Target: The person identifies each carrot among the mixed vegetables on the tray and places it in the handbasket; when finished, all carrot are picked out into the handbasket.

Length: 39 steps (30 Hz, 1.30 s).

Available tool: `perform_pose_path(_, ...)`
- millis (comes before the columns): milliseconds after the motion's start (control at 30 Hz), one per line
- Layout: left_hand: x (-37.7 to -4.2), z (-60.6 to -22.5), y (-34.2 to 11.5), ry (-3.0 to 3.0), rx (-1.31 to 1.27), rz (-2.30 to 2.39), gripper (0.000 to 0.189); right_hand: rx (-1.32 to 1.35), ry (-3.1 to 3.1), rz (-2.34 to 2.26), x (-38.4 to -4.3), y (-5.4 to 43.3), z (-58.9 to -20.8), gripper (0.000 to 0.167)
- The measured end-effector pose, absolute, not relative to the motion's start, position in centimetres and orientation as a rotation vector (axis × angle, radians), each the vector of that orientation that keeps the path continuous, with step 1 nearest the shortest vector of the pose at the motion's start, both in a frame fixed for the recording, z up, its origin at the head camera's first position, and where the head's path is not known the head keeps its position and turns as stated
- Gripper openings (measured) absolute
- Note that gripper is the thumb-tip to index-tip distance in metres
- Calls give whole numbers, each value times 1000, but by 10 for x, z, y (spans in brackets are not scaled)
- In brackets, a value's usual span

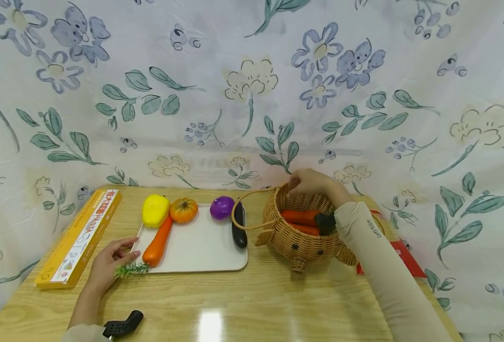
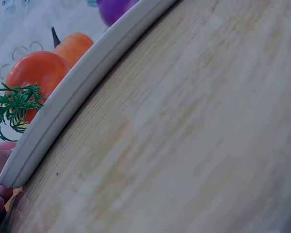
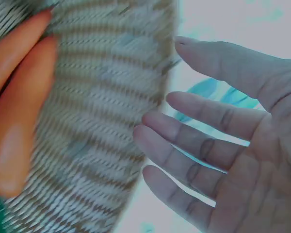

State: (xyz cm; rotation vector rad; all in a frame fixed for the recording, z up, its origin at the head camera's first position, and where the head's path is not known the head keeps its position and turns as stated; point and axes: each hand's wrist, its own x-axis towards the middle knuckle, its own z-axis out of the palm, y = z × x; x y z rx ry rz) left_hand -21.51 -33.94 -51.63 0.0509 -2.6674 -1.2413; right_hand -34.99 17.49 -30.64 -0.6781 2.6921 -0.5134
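Observation:
In the head view, a white tray [image 1: 196, 259] holds a yellow vegetable [image 1: 155, 211], a small orange pumpkin [image 1: 184, 210], a carrot [image 1: 158, 242] with green leaves, a round purple vegetable [image 1: 222, 208] and a dark eggplant [image 1: 238, 225]. My left hand [image 1: 110, 262] pinches the tray's left edge, beside the carrot's leaves. On the right stands a wicker basket [image 1: 286, 240] with an animal face and carrots [image 1: 301, 218] inside. My right hand [image 1: 309, 183] is over its far rim. In the right wrist view, that hand's fingers [image 3: 184, 141] are spread and hold nothing.
A long yellow pasta box [image 1: 81, 240] lies left of the tray. Red packaging [image 1: 406, 259] is partly hidden behind my right sleeve. The basket's looped handle [image 1: 252, 191] leans left over the tray's right end. A floral cloth [image 1: 218, 95] hangs behind the wooden table [image 1: 252, 304].

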Motion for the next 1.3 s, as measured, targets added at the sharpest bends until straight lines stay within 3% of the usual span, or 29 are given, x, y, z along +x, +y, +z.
perform_pose_path(233, -219, -516, -340, -2650, 3, -1243, 43, -871, 2734, -595, -326, 117, -291, 31)
perform_pose_path(567, -219, -518, -337, -2640, 33, -1323, 43, -922, 2576, -699, -291, 17, -332, 34)
perform_pose_path(900, -215, -521, -341, -2629, 39, -1326, 43, -654, 2510, -877, -268, -72, -410, 58)
perform_pose_path(1300, -214, -515, -344, -2605, 26, -1327, 41, -295, 2640, -1134, -247, -141, -461, 60)
